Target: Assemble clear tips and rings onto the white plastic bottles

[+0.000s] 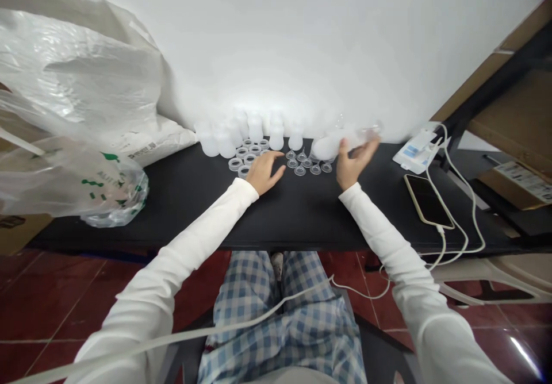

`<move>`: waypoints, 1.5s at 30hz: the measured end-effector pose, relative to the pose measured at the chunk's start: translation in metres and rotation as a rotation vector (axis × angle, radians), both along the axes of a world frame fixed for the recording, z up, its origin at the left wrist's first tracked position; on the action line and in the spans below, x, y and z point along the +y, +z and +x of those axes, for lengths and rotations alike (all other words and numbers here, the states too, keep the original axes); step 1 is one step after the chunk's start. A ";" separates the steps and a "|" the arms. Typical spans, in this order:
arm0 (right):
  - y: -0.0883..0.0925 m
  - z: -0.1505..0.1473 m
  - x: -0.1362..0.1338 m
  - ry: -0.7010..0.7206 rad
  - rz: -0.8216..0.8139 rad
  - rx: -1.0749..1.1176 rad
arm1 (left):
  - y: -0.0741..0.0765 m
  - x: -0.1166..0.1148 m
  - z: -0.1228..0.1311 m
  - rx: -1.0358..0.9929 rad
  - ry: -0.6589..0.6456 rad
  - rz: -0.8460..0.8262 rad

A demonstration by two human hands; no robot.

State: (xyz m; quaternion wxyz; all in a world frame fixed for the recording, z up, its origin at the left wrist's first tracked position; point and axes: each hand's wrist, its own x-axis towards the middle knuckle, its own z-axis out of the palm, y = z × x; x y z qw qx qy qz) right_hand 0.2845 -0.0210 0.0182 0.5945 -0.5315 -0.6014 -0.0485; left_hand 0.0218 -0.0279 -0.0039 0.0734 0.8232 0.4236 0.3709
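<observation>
My left hand is palm down at the right edge of a cluster of white screw rings, thumb and fingers apart, holding nothing that I can see. In my right hand is a frosted white baby bottle, lying on its side just above the table, its base to the left and a clear cap at its right end. Between my hands lie several clear bottle teats. Several more white bottles stand upright along the wall behind the rings.
A large white plastic sack and a clear bag with green print fill the left of the black table. On the right lie a phone on a charging cable and a white power strip. A cable crosses over my lap.
</observation>
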 end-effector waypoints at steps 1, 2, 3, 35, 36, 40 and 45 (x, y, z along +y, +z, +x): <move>0.002 0.016 0.003 -0.126 0.026 -0.008 | 0.001 -0.003 -0.002 0.003 0.163 -0.006; 0.002 0.031 0.007 -0.249 0.065 -0.003 | -0.001 -0.005 -0.003 0.007 0.319 -0.019; 0.003 0.046 0.010 -0.337 0.077 -0.006 | -0.003 -0.008 -0.003 0.018 0.458 -0.037; 0.015 0.065 -0.004 -0.104 -0.880 -0.695 | -0.009 0.017 0.053 -0.975 0.036 -0.737; 0.014 0.068 -0.003 -0.139 -0.894 -0.708 | -0.009 0.020 0.060 -1.016 0.036 -0.767; 0.012 0.083 0.000 -0.249 -0.935 -0.726 | -0.008 0.024 0.074 -1.053 -0.010 -0.832; 0.016 0.087 -0.003 -0.267 -0.755 -0.626 | -0.007 0.023 0.066 -1.112 -0.116 -0.911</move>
